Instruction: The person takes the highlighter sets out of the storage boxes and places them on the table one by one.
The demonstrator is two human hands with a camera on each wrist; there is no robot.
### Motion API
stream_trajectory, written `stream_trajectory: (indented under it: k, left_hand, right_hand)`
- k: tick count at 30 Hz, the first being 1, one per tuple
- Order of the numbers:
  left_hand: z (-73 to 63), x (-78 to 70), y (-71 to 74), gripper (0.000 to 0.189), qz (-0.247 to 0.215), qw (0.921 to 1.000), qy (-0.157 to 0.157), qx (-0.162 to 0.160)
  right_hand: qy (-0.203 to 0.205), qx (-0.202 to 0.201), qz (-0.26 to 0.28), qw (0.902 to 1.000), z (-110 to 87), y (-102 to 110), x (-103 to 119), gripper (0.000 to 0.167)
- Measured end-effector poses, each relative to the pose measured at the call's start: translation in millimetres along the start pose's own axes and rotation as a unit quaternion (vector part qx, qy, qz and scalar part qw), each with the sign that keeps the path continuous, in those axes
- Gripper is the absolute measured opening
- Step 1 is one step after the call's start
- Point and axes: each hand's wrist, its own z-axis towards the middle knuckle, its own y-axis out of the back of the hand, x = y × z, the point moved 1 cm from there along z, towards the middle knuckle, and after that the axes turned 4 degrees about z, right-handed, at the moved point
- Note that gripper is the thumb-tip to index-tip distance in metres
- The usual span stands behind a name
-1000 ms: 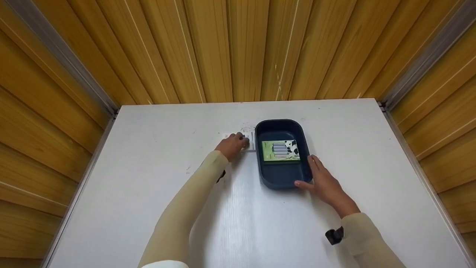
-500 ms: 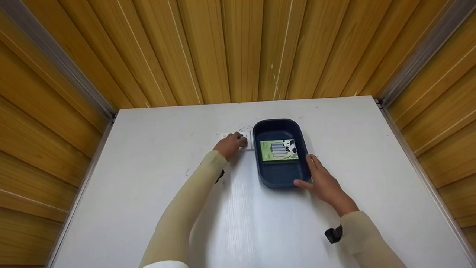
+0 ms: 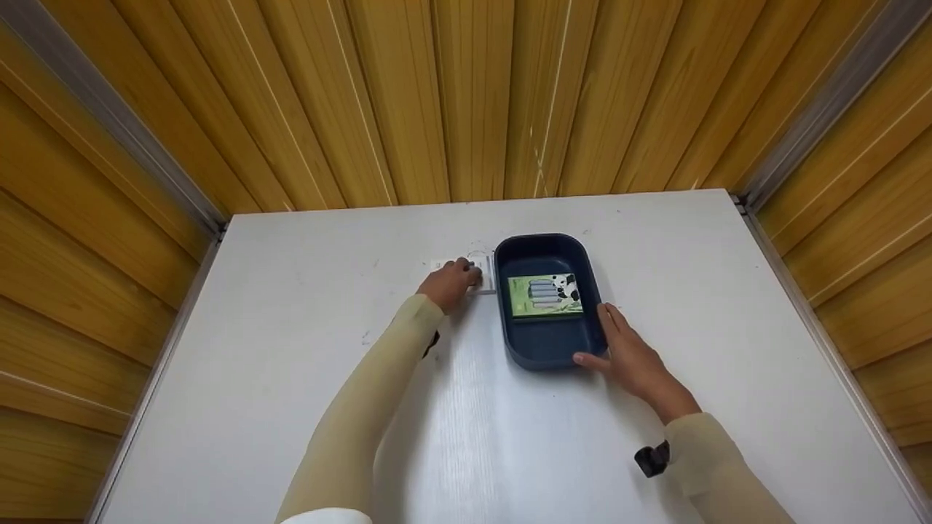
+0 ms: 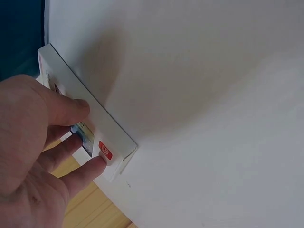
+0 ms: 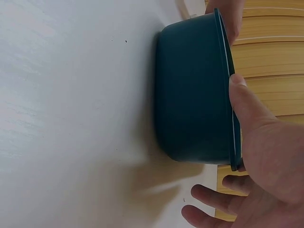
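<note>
A flat white box (image 4: 111, 130) with a printed face and a small red mark lies beside the left wall of the dark blue bin (image 3: 550, 346). My left hand (image 3: 450, 285) pinches this box, thumb on its long side and fingers on the printed face; the hand covers part of it in the head view. Inside the bin rests a green box with a panda picture (image 3: 545, 297). At the bin's near right corner is my right hand (image 3: 635, 362). Its thumb (image 5: 247, 102) touches the rim, and its other fingers stretch along the right side.
The white table (image 3: 291, 327) carries both the bin and the white box. Yellow wood-look panels (image 3: 408, 102) stand behind it and at both sides. Grey metal strips (image 3: 160, 131) run along the corners.
Both hands, the white box and the bin keep the same places relative to one another. Only the head view has shifted slightly.
</note>
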Motion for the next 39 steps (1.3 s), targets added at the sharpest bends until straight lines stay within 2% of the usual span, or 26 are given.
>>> stream_trajectory:
  k: [10, 25, 39]
  left_hand:
    - [3.7, 6.9, -7.0, 0.03, -0.01, 0.9999, -0.003, -0.012]
    - [7.0, 6.3, -7.7, 0.032, 0.005, 0.9999, 0.01, 0.008]
    - [-5.5, 3.6, 7.4, 0.036, 0.016, 0.9995, 0.013, 0.026]
  right_hand:
    - [0.004, 0.0, -0.008, 1.0, 0.7, -1.7, 0.9, 0.105]
    - [-0.002, 0.008, 0.001, 1.0, 2.1, -1.4, -1.1, 0.106]
    - [0.015, -0.004, 0.009, 0.9998, -0.4, -1.4, 0.1, 0.103]
